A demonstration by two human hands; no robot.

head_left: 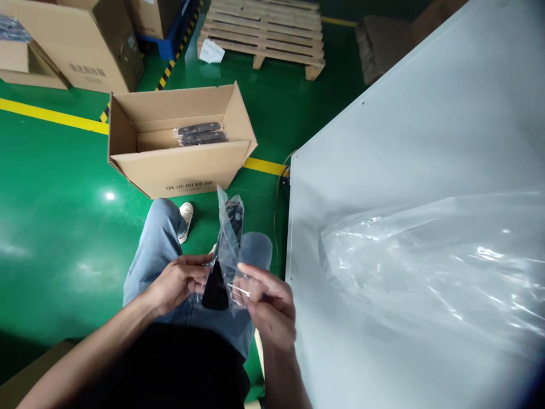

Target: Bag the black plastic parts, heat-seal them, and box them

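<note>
Black and bagged, a long piece (216,288) stands between my two grips, over my jeans (147,270), in the head view. My left grip (181,282) is closed on its left edge; my right grip (270,307) pinches the loose side of the clear bag (231,250). I cannot tell whether the piece's near end is inside the plastic or poking out. Straight ahead of my grips, an open cardboard box (183,170) rests on the green floor (63,165), with two dark wrapped pieces (203,138) lying side by side in it. Well beyond that box is a wooden pallet (264,28). Just right of my right grip begins a pale tabletop (323,363), bearing a crumpled plastic sheet (426,255).
</note>
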